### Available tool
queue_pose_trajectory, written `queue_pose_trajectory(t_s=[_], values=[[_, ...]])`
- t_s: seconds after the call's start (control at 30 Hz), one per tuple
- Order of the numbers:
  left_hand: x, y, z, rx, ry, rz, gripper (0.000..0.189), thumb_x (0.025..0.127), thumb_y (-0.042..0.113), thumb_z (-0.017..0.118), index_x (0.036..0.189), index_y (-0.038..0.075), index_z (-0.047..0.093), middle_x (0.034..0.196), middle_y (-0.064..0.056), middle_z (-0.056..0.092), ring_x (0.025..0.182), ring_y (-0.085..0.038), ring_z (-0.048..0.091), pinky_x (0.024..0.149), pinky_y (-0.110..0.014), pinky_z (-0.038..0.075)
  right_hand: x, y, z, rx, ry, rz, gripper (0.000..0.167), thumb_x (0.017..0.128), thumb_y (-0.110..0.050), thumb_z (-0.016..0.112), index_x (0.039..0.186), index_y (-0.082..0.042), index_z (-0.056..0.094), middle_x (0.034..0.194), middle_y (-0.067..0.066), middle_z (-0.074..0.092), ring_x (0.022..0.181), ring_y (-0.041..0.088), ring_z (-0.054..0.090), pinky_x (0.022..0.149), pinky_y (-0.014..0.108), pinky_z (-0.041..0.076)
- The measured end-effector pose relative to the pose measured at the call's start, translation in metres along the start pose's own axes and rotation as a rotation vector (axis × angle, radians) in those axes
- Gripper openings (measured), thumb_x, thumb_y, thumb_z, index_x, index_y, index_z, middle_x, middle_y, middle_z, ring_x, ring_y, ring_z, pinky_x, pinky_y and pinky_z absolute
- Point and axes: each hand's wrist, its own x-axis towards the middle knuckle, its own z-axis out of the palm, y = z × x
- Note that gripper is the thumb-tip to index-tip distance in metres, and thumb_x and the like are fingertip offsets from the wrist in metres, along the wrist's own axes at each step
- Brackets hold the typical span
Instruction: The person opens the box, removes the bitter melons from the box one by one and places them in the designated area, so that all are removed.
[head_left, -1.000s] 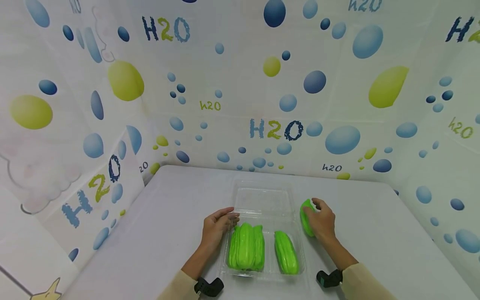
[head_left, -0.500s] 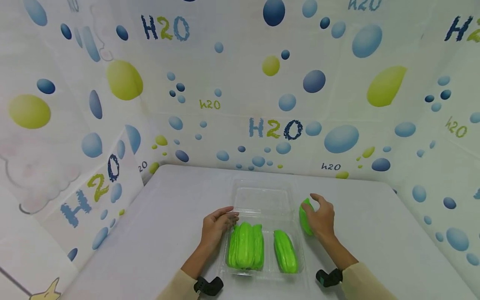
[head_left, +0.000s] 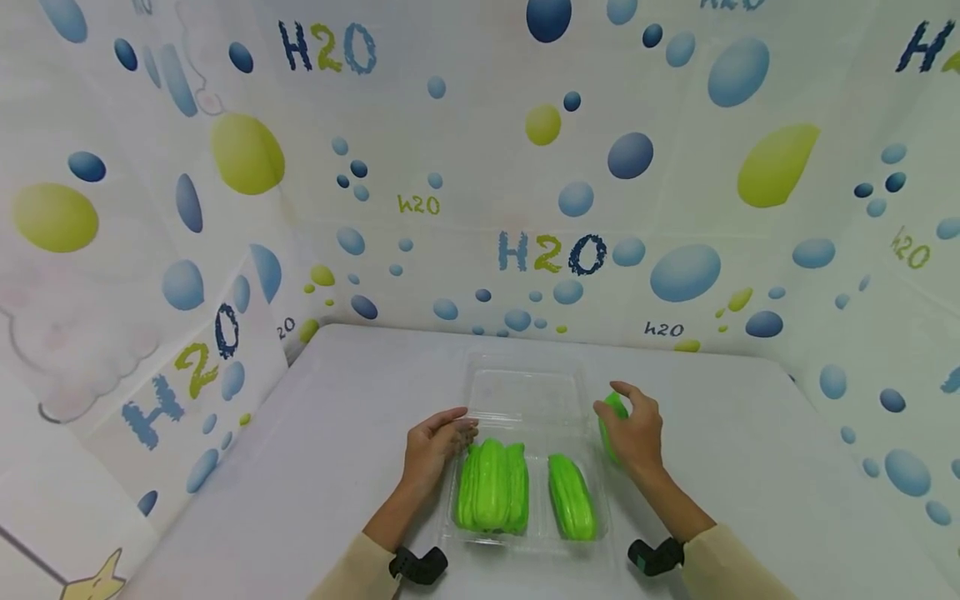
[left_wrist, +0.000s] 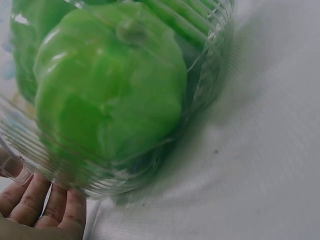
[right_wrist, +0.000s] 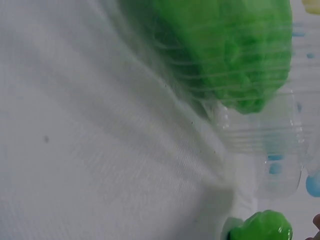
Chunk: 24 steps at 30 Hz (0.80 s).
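A hinged clear plastic box (head_left: 540, 521) lies on the table with its lid (head_left: 525, 396) folded back. Ribbed, elongated green vegetables stand side by side at its left (head_left: 491, 487); another green vegetable (head_left: 573, 498) lies apart at its right. My left hand (head_left: 429, 454) pinches the box's left rim near the hinge; in the left wrist view its fingers (left_wrist: 37, 202) bend up at the ribbed wall. My right hand (head_left: 636, 429) is spread over a loose green vegetable (head_left: 613, 429) beside the box, thumb and forefinger apart. In the right wrist view a fingertip (right_wrist: 316, 221) shows a gap from that vegetable.
A white cloth covers the table (head_left: 360, 392). Behind it and on both sides hang white sheets (head_left: 480, 150) printed with blue and green drops and H2O lettering. Each wrist wears a black camera (head_left: 418, 567).
My right hand has shifted slightly left over the loose green vegetable, its thumb now past the vegetable's left side. The vegetable, the box and my left hand stay in place; the head view tilts slightly.
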Motion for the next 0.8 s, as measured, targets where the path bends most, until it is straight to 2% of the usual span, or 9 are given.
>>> queue_pose_trajectory(t_s=[0.17,0.47,0.8], values=[[-0.002,0.0,0.0,0.015,-0.003,-0.006,0.035,0.098,0.001,0.053,0.129,-0.011,0.061,0.111,-0.021,0.074,0.096,-0.021,0.075,0.075,-0.021,0.056,-0.006,-0.004,0.002,0.001,-0.007,0.002,0.047,0.094,-0.024,0.067,0.135,-0.003,0.06,0.139,0.022,0.055,0.136,0.041,0.042,0.112,0.058,0.031],[0.0,0.001,0.0,0.06,0.004,0.004,0.033,0.099,0.009,0.058,0.128,-0.007,0.064,0.111,-0.018,0.075,0.101,-0.025,0.074,0.075,-0.02,0.053,-0.014,-0.013,0.005,0.018,-0.006,-0.026,0.046,0.092,-0.024,0.07,0.133,-0.005,0.063,0.134,0.021,0.057,0.131,0.039,0.047,0.108,0.057,0.036],[0.001,0.003,-0.001,0.038,0.009,-0.014,0.033,0.099,0.006,0.057,0.128,-0.008,0.064,0.111,-0.018,0.075,0.1,-0.026,0.074,0.073,-0.019,0.053,-0.023,-0.027,0.005,0.062,-0.085,-0.04,0.044,0.092,-0.022,0.07,0.132,-0.007,0.062,0.136,0.015,0.059,0.124,0.038,0.052,0.105,0.053,0.04]])
